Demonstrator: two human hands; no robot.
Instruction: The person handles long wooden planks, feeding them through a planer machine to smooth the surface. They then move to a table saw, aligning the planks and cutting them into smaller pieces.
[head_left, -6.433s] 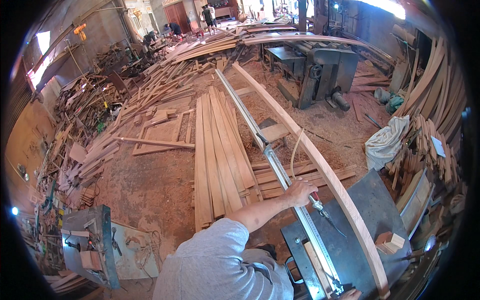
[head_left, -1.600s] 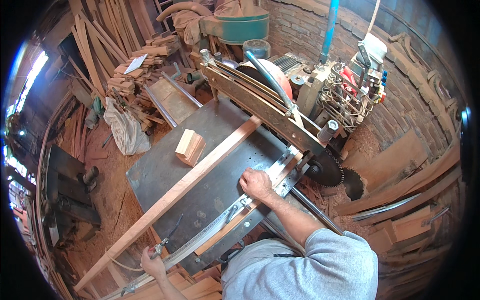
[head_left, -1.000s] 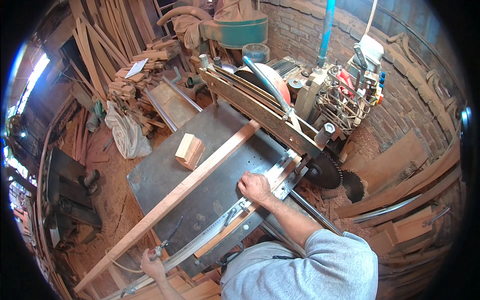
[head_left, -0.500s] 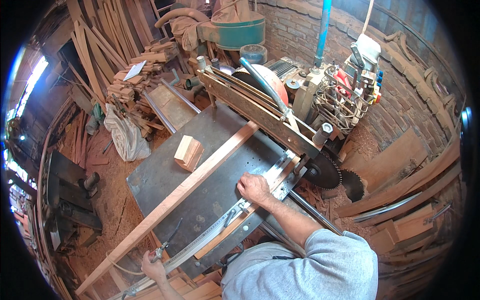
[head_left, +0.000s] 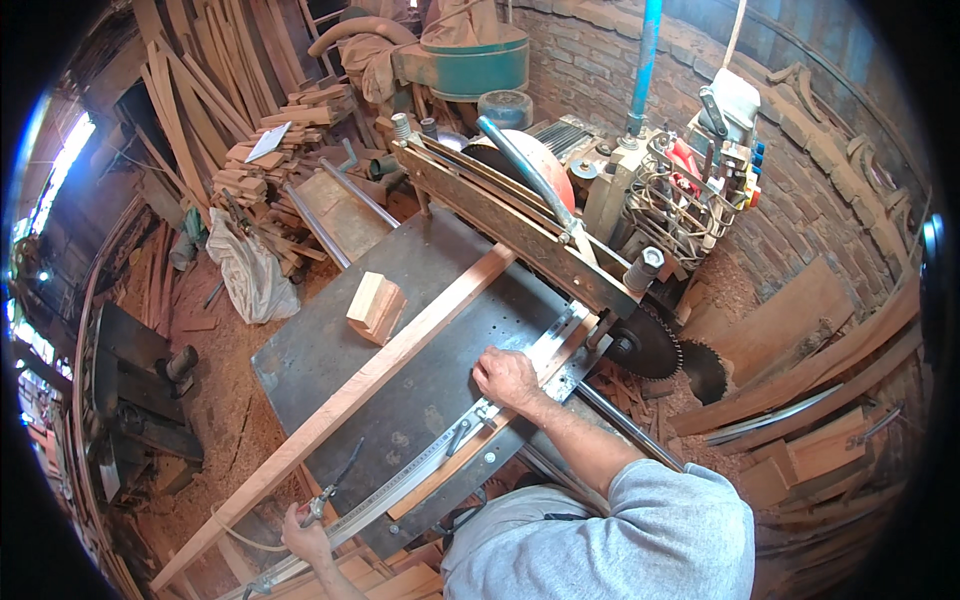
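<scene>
A long wooden strip (head_left: 370, 375) lies diagonally across the dark metal saw table (head_left: 410, 435), its far end against the machine's crossbar (head_left: 500, 215). My left hand (head_left: 308, 537) is closed around what looks like an air blow gun (head_left: 322, 503), its thin dark nozzle pointing up over the table's near left edge. On the tabletop, beside the metal ruler fence (head_left: 425, 473), rests my right hand (head_left: 507, 378). Its fingers are curled under, hiding whatever may be in them. Beyond the strip sits a small stack of wood blocks (head_left: 377, 305).
A toothed circular saw blade (head_left: 645, 340) stands exposed right of the crossbar. Sliding rails (head_left: 630, 425) run beside the table. Stacked offcuts (head_left: 300, 110), a white sack (head_left: 250, 265) and a green dust collector (head_left: 480, 65) are behind. Sawdust covers the floor.
</scene>
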